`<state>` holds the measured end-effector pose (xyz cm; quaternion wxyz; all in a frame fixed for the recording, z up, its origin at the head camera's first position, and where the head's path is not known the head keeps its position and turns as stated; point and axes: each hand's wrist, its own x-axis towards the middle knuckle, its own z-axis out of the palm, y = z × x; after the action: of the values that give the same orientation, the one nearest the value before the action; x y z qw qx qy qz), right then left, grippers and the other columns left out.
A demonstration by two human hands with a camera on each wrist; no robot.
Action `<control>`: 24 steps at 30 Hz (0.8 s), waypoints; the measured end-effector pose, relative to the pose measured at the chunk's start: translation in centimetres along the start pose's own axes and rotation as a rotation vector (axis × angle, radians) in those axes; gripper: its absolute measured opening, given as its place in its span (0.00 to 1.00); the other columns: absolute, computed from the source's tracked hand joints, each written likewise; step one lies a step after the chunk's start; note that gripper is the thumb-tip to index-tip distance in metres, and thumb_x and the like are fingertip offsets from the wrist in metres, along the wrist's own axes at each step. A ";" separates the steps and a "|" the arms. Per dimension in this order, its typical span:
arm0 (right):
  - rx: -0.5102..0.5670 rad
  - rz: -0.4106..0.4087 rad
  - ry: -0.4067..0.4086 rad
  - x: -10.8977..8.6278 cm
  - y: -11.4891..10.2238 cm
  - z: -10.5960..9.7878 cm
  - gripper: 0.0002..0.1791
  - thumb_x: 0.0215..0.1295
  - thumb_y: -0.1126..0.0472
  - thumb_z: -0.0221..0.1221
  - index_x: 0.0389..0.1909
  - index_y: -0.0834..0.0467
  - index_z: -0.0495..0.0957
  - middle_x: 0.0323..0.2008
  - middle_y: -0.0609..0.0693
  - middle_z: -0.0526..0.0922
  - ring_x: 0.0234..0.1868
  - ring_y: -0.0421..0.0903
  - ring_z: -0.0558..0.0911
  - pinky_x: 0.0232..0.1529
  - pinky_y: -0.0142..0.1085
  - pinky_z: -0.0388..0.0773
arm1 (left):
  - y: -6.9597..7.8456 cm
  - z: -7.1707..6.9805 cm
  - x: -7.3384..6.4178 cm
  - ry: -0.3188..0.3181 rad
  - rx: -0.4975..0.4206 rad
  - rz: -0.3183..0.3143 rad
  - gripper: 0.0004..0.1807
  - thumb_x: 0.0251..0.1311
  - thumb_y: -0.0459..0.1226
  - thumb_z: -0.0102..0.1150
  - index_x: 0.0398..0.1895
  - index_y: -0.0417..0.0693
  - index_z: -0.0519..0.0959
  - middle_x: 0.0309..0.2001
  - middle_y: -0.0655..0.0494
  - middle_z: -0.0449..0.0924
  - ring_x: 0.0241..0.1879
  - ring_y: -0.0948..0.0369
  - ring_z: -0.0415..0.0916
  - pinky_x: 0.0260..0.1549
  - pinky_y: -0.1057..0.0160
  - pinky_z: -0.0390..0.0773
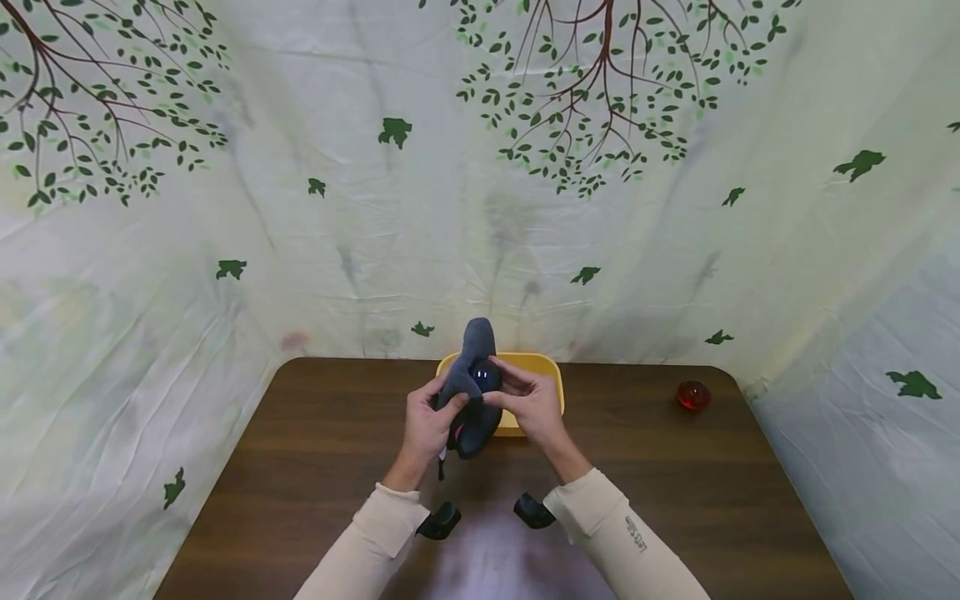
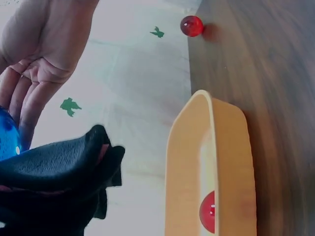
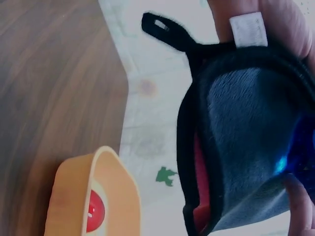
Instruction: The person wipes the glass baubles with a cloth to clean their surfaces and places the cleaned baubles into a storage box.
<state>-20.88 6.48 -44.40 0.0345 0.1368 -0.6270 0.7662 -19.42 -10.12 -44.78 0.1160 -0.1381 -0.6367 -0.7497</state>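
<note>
Over the table, both hands hold a folded dark grey cloth (image 1: 478, 337) with a blue glass-like ball (image 1: 486, 377) against it. My left hand (image 1: 432, 423) grips the cloth from the left, its thumb on the front. From the right, my right hand (image 1: 534, 406) pinches the ball between thumb and fingers. In the right wrist view the cloth (image 3: 236, 123) shows black edging, a hanging loop, a white tag (image 3: 249, 29) and pink inside its fold. The left wrist view catches only part of the blue ball (image 2: 7, 135) at its left edge.
Behind the hands a yellow tray (image 1: 558, 392) stands at the table's back edge, with a red ball (image 2: 208, 212) inside. Another red ball (image 1: 693, 396) lies at the table's back right. A leaf-printed sheet (image 1: 450, 250) hangs directly behind the brown table (image 1: 637, 500).
</note>
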 end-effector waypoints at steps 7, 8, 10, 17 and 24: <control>0.009 0.086 0.013 0.0 -0.3 0.1 0.24 0.60 0.65 0.65 0.56 0.71 0.75 0.49 0.68 0.80 0.46 0.55 0.84 0.40 0.40 0.82 | -0.1 -0.1 0.1 -0.031 -0.012 0.021 0.32 0.52 0.22 0.64 0.63 0.34 0.70 0.59 0.50 0.76 0.55 0.63 0.75 0.52 0.65 0.76; 0.008 0.076 -0.001 0.1 -0.3 0.1 0.24 0.60 0.66 0.65 0.57 0.71 0.75 0.49 0.69 0.79 0.46 0.55 0.84 0.41 0.40 0.82 | -0.1 -0.1 0.1 -0.025 -0.028 0.004 0.31 0.52 0.22 0.64 0.63 0.34 0.70 0.59 0.52 0.77 0.55 0.63 0.75 0.53 0.64 0.76; 0.002 0.040 -0.025 0.1 -0.2 -0.1 0.24 0.59 0.70 0.64 0.57 0.72 0.74 0.50 0.69 0.79 0.47 0.55 0.83 0.42 0.40 0.81 | -0.1 0.0 0.1 -0.007 -0.059 -0.029 0.31 0.52 0.22 0.64 0.63 0.34 0.70 0.59 0.52 0.77 0.55 0.62 0.75 0.52 0.63 0.76; -0.017 -0.110 -0.128 0.0 0.0 -0.4 0.30 0.54 0.78 0.65 0.60 0.72 0.70 0.56 0.69 0.75 0.52 0.52 0.81 0.49 0.41 0.78 | 0.6 0.4 0.2 0.070 -0.114 -0.103 0.29 0.59 0.29 0.62 0.63 0.30 0.68 0.59 0.33 0.72 0.48 0.63 0.79 0.46 0.63 0.80; -0.117 -0.247 -0.204 0.2 -0.1 -0.8 0.33 0.52 0.76 0.67 0.61 0.71 0.70 0.56 0.68 0.75 0.55 0.58 0.78 0.47 0.42 0.79 | 1.1 0.5 0.3 0.122 -0.122 -0.154 0.27 0.60 0.28 0.61 0.63 0.31 0.69 0.58 0.31 0.72 0.44 0.65 0.80 0.43 0.66 0.81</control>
<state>-21.22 7.20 -44.40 0.0727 0.2876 -0.6490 0.7006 -19.30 -9.80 -43.53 0.0879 -0.0497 -0.5902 -0.8009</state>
